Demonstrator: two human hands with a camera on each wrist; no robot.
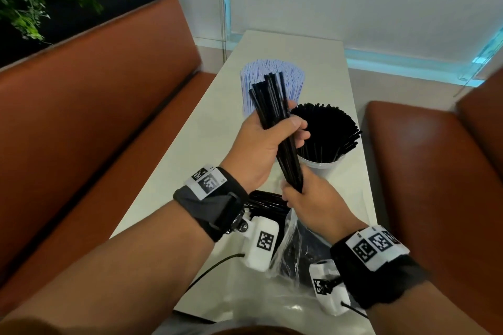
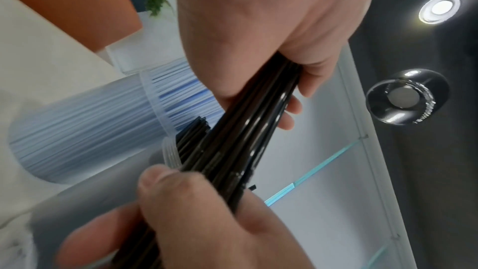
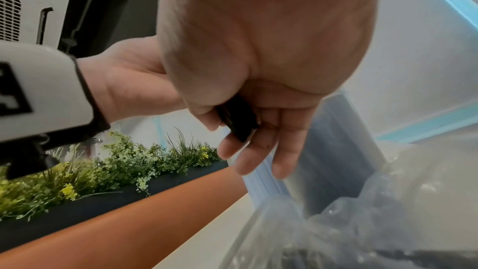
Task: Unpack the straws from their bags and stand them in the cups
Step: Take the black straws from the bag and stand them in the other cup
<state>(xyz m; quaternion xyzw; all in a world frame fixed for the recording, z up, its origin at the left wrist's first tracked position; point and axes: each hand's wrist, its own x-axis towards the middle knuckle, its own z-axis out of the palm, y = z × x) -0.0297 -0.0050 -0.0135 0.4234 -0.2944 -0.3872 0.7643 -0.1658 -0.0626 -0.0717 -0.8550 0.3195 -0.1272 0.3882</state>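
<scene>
We hold a bundle of black straws [image 1: 275, 128] above the surface [image 1: 206, 128], our left hand [image 1: 261, 149] wrapped round its middle and our right hand [image 1: 313, 198] pinching its lower end. The cup of black straws [image 1: 324, 141] beside it looks nearly full (little room remains), so forcing these in could tip it or scatter loose straws toward the open bag [image 1: 294, 247].

no readable text, wristband markers [image 1: 208, 182] perhaps coded
</scene>
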